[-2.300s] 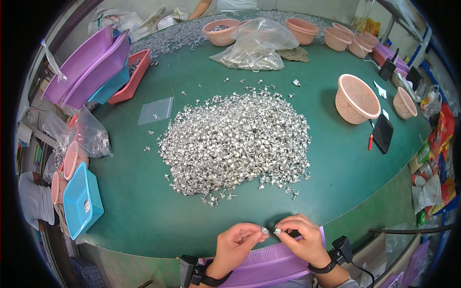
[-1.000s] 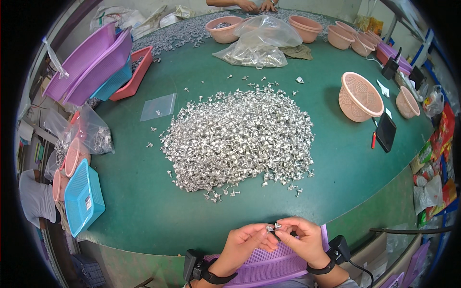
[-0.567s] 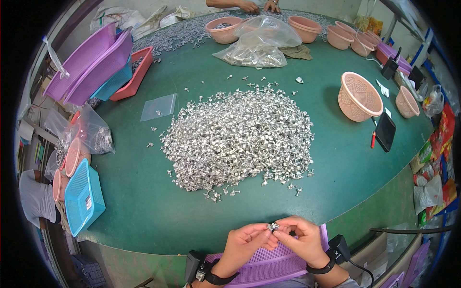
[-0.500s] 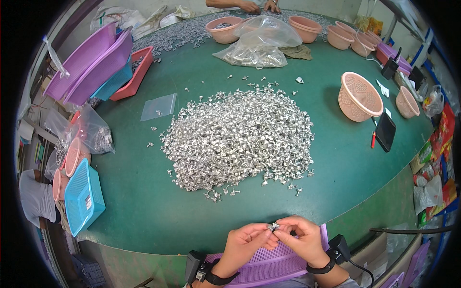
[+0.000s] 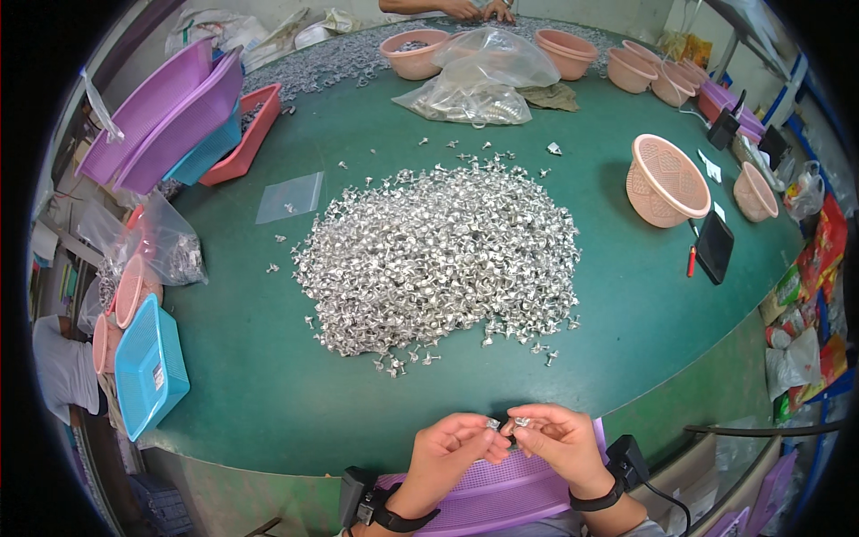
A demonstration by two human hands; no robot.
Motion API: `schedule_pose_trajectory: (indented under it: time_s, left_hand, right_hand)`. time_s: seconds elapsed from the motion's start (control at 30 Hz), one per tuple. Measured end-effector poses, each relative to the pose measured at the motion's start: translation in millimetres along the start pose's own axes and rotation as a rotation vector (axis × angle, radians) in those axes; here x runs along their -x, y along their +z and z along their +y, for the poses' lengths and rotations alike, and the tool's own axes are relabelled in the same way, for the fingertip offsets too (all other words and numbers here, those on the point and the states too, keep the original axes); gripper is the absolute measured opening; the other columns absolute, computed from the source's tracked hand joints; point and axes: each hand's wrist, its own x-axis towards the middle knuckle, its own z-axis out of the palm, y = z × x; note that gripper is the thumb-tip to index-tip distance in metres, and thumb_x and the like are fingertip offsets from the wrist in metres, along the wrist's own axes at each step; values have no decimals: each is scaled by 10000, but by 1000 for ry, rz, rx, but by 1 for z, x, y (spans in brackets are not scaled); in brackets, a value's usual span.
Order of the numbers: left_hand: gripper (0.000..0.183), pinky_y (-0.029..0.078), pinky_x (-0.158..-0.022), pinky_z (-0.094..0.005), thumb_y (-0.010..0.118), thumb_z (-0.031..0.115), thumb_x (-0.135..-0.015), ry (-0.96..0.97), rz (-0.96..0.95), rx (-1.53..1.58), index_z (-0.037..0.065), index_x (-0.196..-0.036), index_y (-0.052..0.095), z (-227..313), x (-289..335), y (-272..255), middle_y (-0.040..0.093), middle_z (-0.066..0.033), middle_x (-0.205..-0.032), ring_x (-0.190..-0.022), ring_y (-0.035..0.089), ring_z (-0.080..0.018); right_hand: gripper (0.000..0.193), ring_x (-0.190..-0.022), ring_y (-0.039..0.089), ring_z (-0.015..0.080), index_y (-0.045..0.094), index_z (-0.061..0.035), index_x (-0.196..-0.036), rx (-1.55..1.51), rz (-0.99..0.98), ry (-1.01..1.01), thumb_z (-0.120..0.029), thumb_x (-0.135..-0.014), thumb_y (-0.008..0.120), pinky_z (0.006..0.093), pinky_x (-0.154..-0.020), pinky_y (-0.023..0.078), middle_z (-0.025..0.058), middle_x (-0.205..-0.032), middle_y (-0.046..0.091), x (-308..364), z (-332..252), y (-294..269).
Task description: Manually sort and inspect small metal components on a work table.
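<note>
A green counter (image 5: pixel 242 358) spreads on every side of a broad pile of silvery metal fittings (image 5: pixel 438 259), a few of which lie loose around its rim. Leftward of the pile and farther from the person, large purple baskets (image 5: pixel 174 125) lean one against another. Beyond the pile sits a bulky clear plastic bag (image 5: pixel 492 67). On the near side of the pile, a purple perforated basket (image 5: pixel 501 497) lies beneath the person's forearms. A turquoise basket (image 5: pixel 152 362) stands to the near left of the pile, and a round peach basket (image 5: pixel 667 179) tilts to its right.

Nearer the person than the pile, the left hand (image 5: pixel 443 452) and right hand (image 5: pixel 559 443) are close together, each with thumb and fingertips drawn into a pinch. To the right of the pile lies a black tablet-like device (image 5: pixel 716 249). Smallest, and on the near side of the pile, are the pinched pieces: one metal fitting (image 5: pixel 493 424) in the left hand's fingertips and another small silvery piece (image 5: pixel 521 421) in the right's.
</note>
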Motion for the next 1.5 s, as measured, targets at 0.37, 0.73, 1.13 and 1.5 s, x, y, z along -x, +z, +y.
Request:
schedule_pose_trajectory:
  time_s: [0.37, 0.73, 1.13, 1.5]
  left_hand:
    - [148, 488, -600, -283, 474, 14, -792, -24, -31, 23, -25, -934, 481, -1, 1, -1, 574, -175, -780, -694, 583, -208]
    - [150, 488, -589, -281, 468, 17, -795, -61, -41, 36, -20, -940, 481, 0, 2, 0, 574, -174, -766, -682, 581, -203]
    - [115, 487, -537, -282, 439, 10, -797, -80, 24, -22, -42, -881, 498, 3, 2, 5, 570, -178, -718, -615, 580, -216]
    - [102, 489, -528, -286, 447, -12, -782, -35, 23, -51, -42, -867, 497, 1, 0, 6, 570, -178, -699, -599, 581, -216]
  right_hand:
    - [270, -756, 508, 81, 473, 34, -1046, -25, -123, 4, 0, -779, 499, 186, -620, 410, 85, -897, 557, 1, 2, -7]
    - [240, -743, 518, 104, 500, 37, -984, -30, -71, -20, 23, -745, 527, 211, -647, 421, 99, -850, 564, 3, 3, -3]
    - [172, -489, 464, 71, 571, -26, -813, 807, 364, -275, -23, -648, 616, 194, -429, 364, 22, -648, 558, -1, -12, -24]
    - [166, -658, 475, 232, 558, -30, -753, 1254, 491, -547, -101, -628, 638, 322, -601, 380, 82, -686, 512, -34, -27, -36]
